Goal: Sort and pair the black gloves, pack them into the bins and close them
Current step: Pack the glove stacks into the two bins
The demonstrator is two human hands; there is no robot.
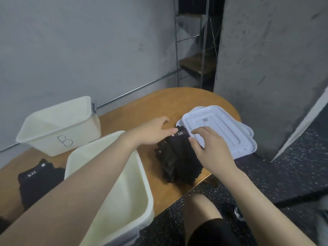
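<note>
Two "5.11" gloves, "B" bin

Bins left, gloves middle, lids right on the table.

The bin marked B stands at the back left; a second bin stands nearer, right of a glove pile. Right of that bin lies the glove stack, both hands on it: left hand, right hand. The lids lie just right, touching the stack.
</note>
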